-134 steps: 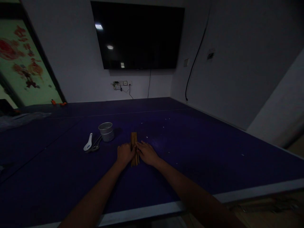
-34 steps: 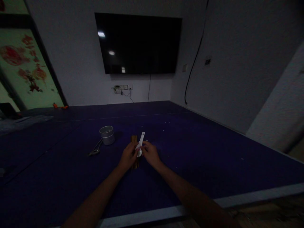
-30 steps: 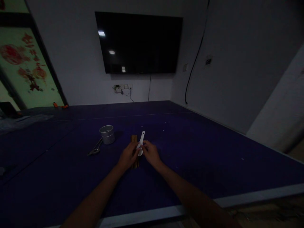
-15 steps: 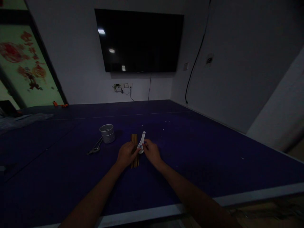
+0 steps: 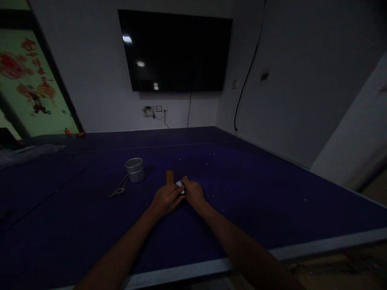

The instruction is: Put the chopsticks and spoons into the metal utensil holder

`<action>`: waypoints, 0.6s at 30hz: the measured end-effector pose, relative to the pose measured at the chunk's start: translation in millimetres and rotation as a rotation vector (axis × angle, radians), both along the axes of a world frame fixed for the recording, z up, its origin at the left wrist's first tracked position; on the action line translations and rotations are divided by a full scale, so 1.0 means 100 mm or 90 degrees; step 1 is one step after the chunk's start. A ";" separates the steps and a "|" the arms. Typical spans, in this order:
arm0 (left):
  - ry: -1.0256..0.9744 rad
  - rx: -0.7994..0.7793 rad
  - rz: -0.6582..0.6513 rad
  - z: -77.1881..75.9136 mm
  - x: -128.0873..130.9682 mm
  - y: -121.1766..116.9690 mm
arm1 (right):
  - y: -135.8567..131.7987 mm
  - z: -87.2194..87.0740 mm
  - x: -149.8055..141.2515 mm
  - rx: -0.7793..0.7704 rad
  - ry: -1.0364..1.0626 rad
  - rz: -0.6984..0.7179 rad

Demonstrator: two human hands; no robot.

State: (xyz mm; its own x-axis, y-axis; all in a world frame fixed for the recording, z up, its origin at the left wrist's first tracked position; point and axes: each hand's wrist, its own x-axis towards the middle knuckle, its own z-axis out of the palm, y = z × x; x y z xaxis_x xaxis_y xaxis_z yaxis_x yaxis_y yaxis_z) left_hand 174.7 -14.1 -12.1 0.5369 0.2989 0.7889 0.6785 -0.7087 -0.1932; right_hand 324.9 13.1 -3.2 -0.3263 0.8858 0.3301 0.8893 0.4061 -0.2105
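Note:
A white soup spoon (image 5: 180, 184) is held between both hands over the purple tabletop, and most of it is hidden behind fingers. My right hand (image 5: 193, 192) is closed on it from the right. From the left, my left hand (image 5: 165, 198) pinches the spoon with thumb and fingers. Below that hand lies a bundle of brown chopsticks (image 5: 169, 176), its far ends showing and its middle covered. To the left stands a grey metal cup (image 5: 134, 170), upright, with a pair of metal tongs or pliers (image 5: 119, 188) beside it.
The purple surface (image 5: 90, 225) has a pale front edge (image 5: 181, 270) and a few small white specks. Behind it, a dark television (image 5: 177, 52) hangs on the wall above sockets and cables. Clear plastic wrap (image 5: 33, 155) lies at far left.
The spoon has turned in my hands, so its long handle no longer shows and the hands cover more of it. My left hand has shifted further over the chopsticks.

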 end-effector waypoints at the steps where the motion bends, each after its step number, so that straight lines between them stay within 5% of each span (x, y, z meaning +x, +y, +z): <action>1: 0.004 0.003 -0.007 0.01 0.01 0.00 | 0.00 0.00 -0.01 -0.005 -0.014 0.000; 18: 0.053 -0.155 -0.045 -0.07 0.00 0.07 | 0.06 -0.04 -0.03 -0.044 -0.008 0.014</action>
